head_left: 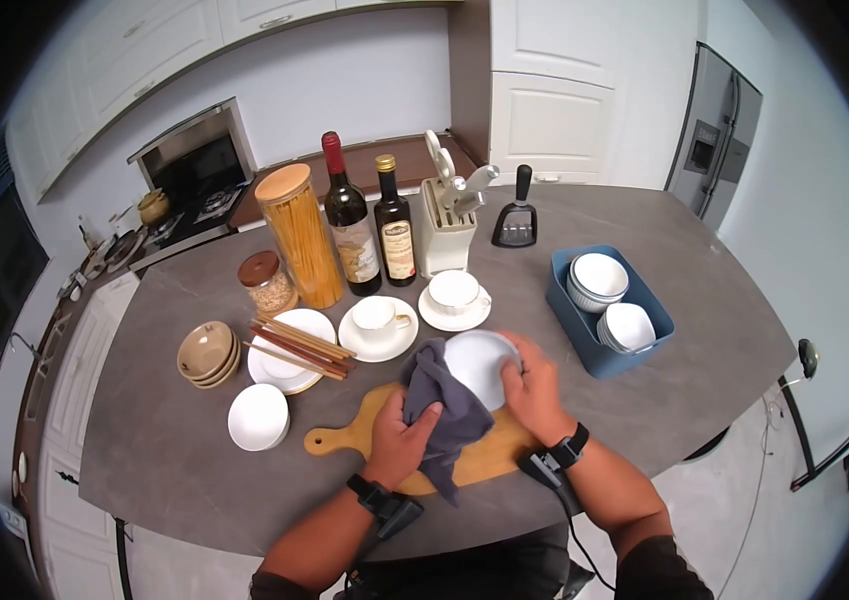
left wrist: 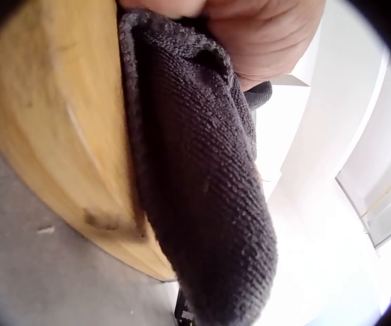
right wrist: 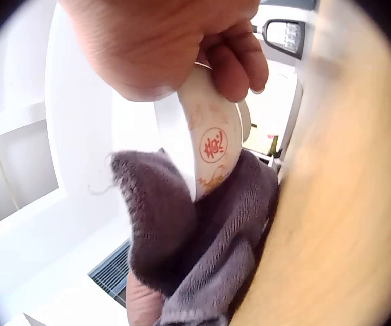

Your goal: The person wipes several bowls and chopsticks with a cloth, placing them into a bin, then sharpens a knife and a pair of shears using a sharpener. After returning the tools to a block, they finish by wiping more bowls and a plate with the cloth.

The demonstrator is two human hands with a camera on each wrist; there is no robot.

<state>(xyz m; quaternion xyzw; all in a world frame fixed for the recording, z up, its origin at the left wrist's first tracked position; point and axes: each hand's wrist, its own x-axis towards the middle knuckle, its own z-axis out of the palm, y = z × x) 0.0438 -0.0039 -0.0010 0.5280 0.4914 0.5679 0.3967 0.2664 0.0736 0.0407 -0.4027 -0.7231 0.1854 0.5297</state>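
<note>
- Your right hand (head_left: pixel 536 390) grips the patterned bowl (head_left: pixel 479 365); the right wrist view shows curled fingers against its outer wall, which bears red marks.
- Your left hand (head_left: pixel 401 440) holds the grey-purple cloth (head_left: pixel 451 412), bunched under the thumb, with a loose end hanging down.
- Position of the patterned bowl: held tilted over the wooden board (head_left: pixel 342 438), between your hands, with the cloth against it.
- Left of the board you have a white bowl (head_left: pixel 258 418) and, beyond it, a stack of brown bowls (head_left: pixel 207 350).
- Chopsticks (head_left: pixel 302 346) lie across a white plate (head_left: pixel 269 371) near that stack.
- Two cups on saucers stand beyond the cloth: the gold-handled cup (head_left: pixel 375 316) and the farther cup (head_left: pixel 454 290).
- To your right, a blue bin (head_left: pixel 599 352) contains two groups of white bowls.
</note>
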